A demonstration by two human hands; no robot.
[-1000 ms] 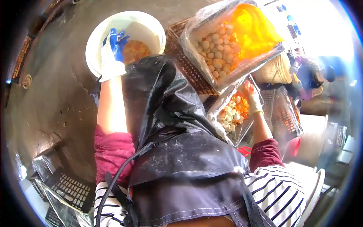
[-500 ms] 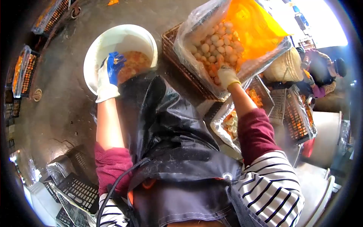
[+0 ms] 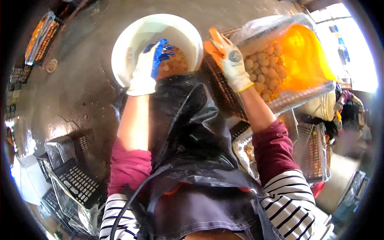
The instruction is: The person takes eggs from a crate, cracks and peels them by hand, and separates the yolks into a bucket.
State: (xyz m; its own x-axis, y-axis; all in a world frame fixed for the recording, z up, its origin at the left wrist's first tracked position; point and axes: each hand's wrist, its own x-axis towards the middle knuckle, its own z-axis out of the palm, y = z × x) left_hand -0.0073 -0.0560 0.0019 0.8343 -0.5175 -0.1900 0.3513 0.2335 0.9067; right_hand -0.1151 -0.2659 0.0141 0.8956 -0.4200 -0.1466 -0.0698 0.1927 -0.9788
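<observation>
Brown, shiny-patched floor (image 3: pixel 86 86) under a white bucket (image 3: pixel 122 46), a brown crate (image 3: pixel 225 89) and black crates (image 3: pixel 76 182)

Place: a working shed or food-processing workshop, by its look
Floor (image 3: pixel 86 94): dark, bare and shiny in patches, left of the left fingers (image 3: pixel 163 53)
Bucket (image 3: pixel 132 40): white, reddish-brown contents, directly around the left fingers
Lined crate (image 3: pixel 306 98): plastic liner, orange sheet (image 3: pixel 306 56), many round pale pieces (image 3: pixel 264 74), just right of the right fingers (image 3: pixel 218 37)
Black crates (image 3: pixel 78 182): slotted, piled up, nearer the wearer than the left fingers and left of them
Apron (image 3: pixel 188 132): dark, glossy, nearer the wearer than both sets of fingers
Second person (image 3: pixel 353 116): well right of the right fingers
Bright opening (image 3: pixel 352 46): far right of the right fingers
</observation>
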